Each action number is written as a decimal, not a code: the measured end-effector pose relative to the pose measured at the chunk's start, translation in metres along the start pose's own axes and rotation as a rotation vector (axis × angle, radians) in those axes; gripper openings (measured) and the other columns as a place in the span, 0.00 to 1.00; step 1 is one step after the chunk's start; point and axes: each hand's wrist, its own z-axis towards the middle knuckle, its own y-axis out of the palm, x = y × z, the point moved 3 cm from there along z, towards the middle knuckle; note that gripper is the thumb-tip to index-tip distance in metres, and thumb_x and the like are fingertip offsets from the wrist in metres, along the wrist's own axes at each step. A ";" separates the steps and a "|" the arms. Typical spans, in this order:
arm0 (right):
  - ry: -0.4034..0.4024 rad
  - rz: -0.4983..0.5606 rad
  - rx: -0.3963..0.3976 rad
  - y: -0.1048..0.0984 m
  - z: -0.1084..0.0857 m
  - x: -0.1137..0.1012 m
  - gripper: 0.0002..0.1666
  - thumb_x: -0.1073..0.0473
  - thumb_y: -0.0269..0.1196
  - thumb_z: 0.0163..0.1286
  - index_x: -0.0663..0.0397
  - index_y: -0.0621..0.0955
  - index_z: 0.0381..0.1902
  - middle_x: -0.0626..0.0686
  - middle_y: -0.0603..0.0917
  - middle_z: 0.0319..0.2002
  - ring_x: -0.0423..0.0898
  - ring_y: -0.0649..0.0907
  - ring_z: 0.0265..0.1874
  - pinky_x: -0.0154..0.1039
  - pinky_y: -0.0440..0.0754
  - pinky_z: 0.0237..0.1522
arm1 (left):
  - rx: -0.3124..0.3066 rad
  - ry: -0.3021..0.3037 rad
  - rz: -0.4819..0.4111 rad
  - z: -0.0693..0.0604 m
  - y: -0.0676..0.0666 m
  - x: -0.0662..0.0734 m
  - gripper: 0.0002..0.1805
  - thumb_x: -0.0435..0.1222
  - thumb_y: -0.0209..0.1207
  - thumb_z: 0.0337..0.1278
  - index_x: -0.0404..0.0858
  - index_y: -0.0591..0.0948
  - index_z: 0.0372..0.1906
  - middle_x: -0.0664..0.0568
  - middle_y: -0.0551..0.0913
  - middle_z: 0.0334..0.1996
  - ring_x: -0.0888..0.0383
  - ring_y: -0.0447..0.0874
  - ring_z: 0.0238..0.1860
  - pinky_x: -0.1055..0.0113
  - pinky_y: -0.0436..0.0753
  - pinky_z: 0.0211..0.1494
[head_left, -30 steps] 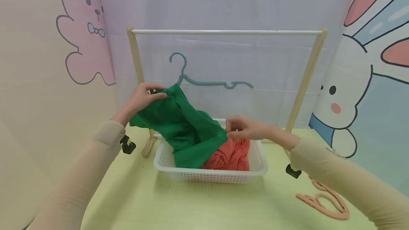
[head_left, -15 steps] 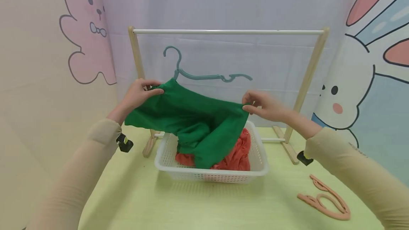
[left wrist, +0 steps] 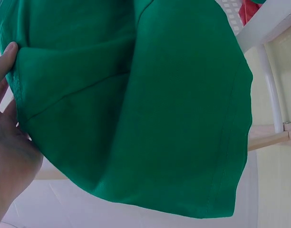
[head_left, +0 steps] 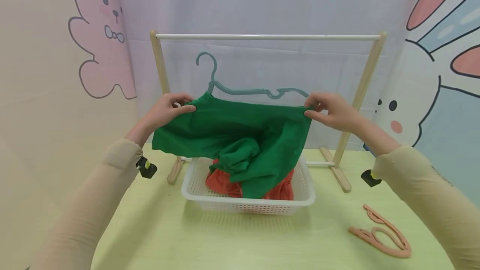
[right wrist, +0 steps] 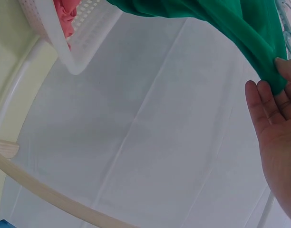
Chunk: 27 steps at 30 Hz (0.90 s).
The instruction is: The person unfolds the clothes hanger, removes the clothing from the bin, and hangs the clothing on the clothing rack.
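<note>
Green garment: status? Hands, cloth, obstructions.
Left hand, right hand pinching its upper edge. Green garment stretched between them, folds hanging over white basket. Teal hanger partly hidden behind cloth; no obstruction evident.

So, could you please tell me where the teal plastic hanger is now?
In the head view, the teal plastic hanger is at upper centre, below the white rail, hook to the left, its left end hidden by the green cloth garment.
</note>
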 end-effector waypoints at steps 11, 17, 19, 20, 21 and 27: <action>-0.016 0.003 -0.014 0.000 -0.014 0.004 0.14 0.79 0.64 0.58 0.62 0.79 0.39 0.51 0.83 0.36 0.25 0.79 0.38 0.17 0.78 0.44 | -0.086 0.027 0.010 -0.003 0.005 -0.002 0.13 0.40 0.59 0.68 0.44 0.84 0.54 0.48 0.84 0.50 0.58 0.76 0.44 0.60 0.75 0.51; -0.035 -0.005 -0.007 -0.001 -0.018 0.005 0.16 0.79 0.66 0.56 0.60 0.79 0.40 0.50 0.83 0.36 0.27 0.81 0.38 0.17 0.78 0.44 | -0.107 0.031 0.004 -0.003 0.007 -0.003 0.14 0.40 0.59 0.68 0.43 0.83 0.55 0.47 0.84 0.51 0.57 0.79 0.47 0.59 0.76 0.52; -0.046 -0.006 -0.003 -0.001 -0.019 0.006 0.17 0.80 0.66 0.56 0.60 0.79 0.40 0.51 0.83 0.36 0.29 0.81 0.37 0.18 0.78 0.43 | -0.119 0.038 0.009 -0.002 0.008 -0.004 0.14 0.39 0.59 0.69 0.43 0.83 0.55 0.47 0.84 0.51 0.57 0.79 0.47 0.59 0.76 0.53; -0.050 -0.009 -0.001 0.000 -0.020 0.006 0.17 0.80 0.66 0.56 0.60 0.80 0.40 0.51 0.84 0.36 0.30 0.81 0.36 0.18 0.78 0.43 | -0.124 0.041 0.011 -0.002 0.008 -0.005 0.14 0.39 0.58 0.69 0.42 0.83 0.55 0.47 0.84 0.51 0.57 0.80 0.48 0.59 0.76 0.53; -0.051 -0.011 0.000 0.000 -0.020 0.006 0.16 0.79 0.66 0.57 0.59 0.80 0.40 0.52 0.84 0.35 0.31 0.81 0.35 0.19 0.78 0.43 | -0.129 0.044 0.012 -0.002 0.008 -0.005 0.14 0.39 0.58 0.69 0.42 0.83 0.55 0.47 0.84 0.51 0.56 0.80 0.48 0.59 0.76 0.52; -0.011 -0.019 -0.013 0.000 -0.022 0.007 0.09 0.74 0.61 0.66 0.58 0.79 0.41 0.54 0.83 0.35 0.34 0.77 0.34 0.23 0.77 0.40 | -0.158 0.044 0.005 -0.003 0.008 -0.006 0.17 0.39 0.58 0.69 0.40 0.81 0.59 0.44 0.84 0.52 0.54 0.80 0.49 0.59 0.76 0.53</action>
